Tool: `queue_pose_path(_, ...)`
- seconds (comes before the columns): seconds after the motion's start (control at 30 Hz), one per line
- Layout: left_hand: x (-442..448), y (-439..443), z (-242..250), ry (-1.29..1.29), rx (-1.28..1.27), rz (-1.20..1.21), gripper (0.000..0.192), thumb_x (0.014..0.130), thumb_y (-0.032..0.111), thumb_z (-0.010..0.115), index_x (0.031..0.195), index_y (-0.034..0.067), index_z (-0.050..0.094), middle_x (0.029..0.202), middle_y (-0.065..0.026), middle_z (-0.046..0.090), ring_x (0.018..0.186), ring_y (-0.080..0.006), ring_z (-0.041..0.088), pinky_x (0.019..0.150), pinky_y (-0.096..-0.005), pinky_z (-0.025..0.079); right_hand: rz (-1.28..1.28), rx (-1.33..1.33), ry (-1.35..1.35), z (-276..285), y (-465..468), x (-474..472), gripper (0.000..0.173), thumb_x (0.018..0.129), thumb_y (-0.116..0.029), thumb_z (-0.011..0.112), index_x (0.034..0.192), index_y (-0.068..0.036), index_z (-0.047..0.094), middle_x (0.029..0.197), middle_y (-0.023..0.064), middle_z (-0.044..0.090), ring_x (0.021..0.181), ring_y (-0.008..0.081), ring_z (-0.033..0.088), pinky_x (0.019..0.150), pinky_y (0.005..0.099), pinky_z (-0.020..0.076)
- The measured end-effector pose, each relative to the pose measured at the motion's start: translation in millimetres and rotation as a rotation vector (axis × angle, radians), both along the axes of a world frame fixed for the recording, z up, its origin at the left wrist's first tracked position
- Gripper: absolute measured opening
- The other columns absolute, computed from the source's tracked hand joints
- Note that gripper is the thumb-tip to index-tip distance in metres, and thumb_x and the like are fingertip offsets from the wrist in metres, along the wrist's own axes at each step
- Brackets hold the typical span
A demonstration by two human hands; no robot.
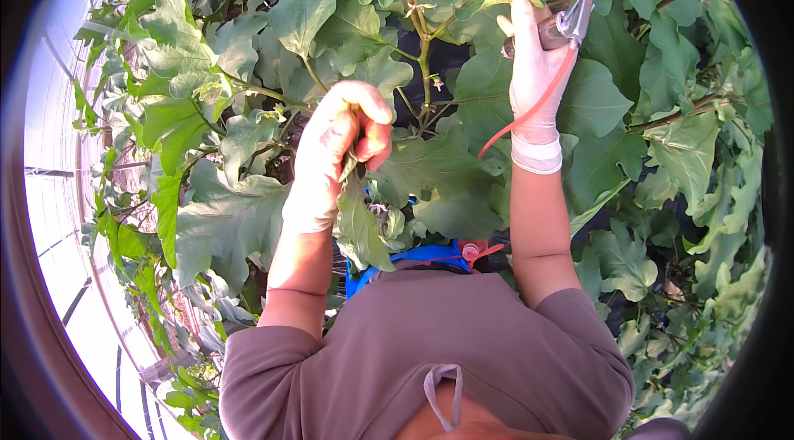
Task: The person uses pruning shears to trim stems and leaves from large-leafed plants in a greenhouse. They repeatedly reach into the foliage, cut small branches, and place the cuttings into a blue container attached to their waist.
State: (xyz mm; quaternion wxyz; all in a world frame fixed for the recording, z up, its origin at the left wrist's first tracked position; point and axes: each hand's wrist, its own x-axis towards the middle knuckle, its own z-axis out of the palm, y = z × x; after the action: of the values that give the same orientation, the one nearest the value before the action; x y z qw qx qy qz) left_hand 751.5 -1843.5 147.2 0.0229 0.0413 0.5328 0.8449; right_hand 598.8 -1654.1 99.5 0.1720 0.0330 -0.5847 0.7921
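Note:
My left hand [344, 142], in a thin pale glove, is closed around a bunch of green leaves [360, 217] that hangs down below the fist. My right hand [539, 68], gloved too, is raised among large lobed eggplant leaves and holds a clear bottle-like container with a metallic fitting [577, 18] and a red tip. A red tube [527, 114] runs from the fitting down across the wrist. Between the hands rises an eggplant stem [425, 61] with small pale purple flowers.
Dense eggplant foliage [229, 217] surrounds both arms. At the waist lie a blue item [428, 254] and a bottle with a pink-red cap [470, 251] and red tubing. Branches [682, 111] reach in from the right. On the left stands a bright translucent greenhouse wall [56, 204] with frame bars.

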Motion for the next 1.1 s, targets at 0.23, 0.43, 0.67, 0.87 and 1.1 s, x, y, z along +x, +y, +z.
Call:
queue_pose_path(0.23,196,-50,-181,0.182,-1.367,-0.071,0.009,0.086,0.018,0.072,0.094,0.014,0.073,0.080,-0.0074,0.056,0.074,-0.0276,0.057,0.071,-0.0380,0.048,-0.133,0.097,0.119,12,-6,92,0.051,0.097,-0.008,0.060,0.137,0.001,0.030,0.132,0.0276,0.056,0.124,0.0376,0.056,0.100,0.0465,0.0505)
queue_pose_path(0.43,285,-76,-286,-0.234,-1.383,-0.658,0.024,0.091,0.025,0.057,0.101,0.010,0.072,0.094,-0.0151,0.069,0.090,-0.0357,0.068,0.079,-0.0490,0.053,-0.017,0.259,0.415,50,-97,197,0.053,0.101,-0.018,0.055,0.140,0.005,0.027,0.130,0.0284,0.057,0.119,0.0414,0.060,0.097,0.0499,0.0530)
queue_pose_path(0.67,371,-132,-147,-0.319,-1.044,-0.270,0.035,0.096,0.019,0.058,0.130,0.012,0.058,0.109,-0.0146,0.068,0.094,-0.0362,0.067,0.082,-0.0447,0.053,0.809,0.185,0.621,83,-239,303,0.071,0.094,-0.034,0.067,0.142,0.004,0.031,0.123,0.0265,0.061,0.113,0.0351,0.063,0.099,0.0449,0.0497)
queue_pose_path(0.87,438,-195,-7,0.442,-0.841,0.897,0.035,0.087,0.002,0.065,0.122,0.008,0.063,0.109,-0.0130,0.067,0.096,-0.0357,0.065,0.090,-0.0424,0.051,1.362,0.517,0.705,47,-360,341,0.063,0.082,-0.007,0.075,0.138,-0.005,0.044,0.123,0.0129,0.066,0.116,0.0237,0.060,0.107,0.0388,0.0385)
queue_pose_path(1.1,420,-205,-129,-0.292,-0.990,0.704,0.051,0.088,0.013,0.067,0.136,0.004,0.050,0.142,-0.0272,0.045,0.128,-0.0440,0.048,0.108,-0.0449,0.041,1.344,1.217,0.927,-14,-327,345,0.067,0.065,0.001,0.073,0.129,-0.006,0.051,0.114,0.0103,0.064,0.113,0.0308,0.060,0.113,0.0530,0.0320)
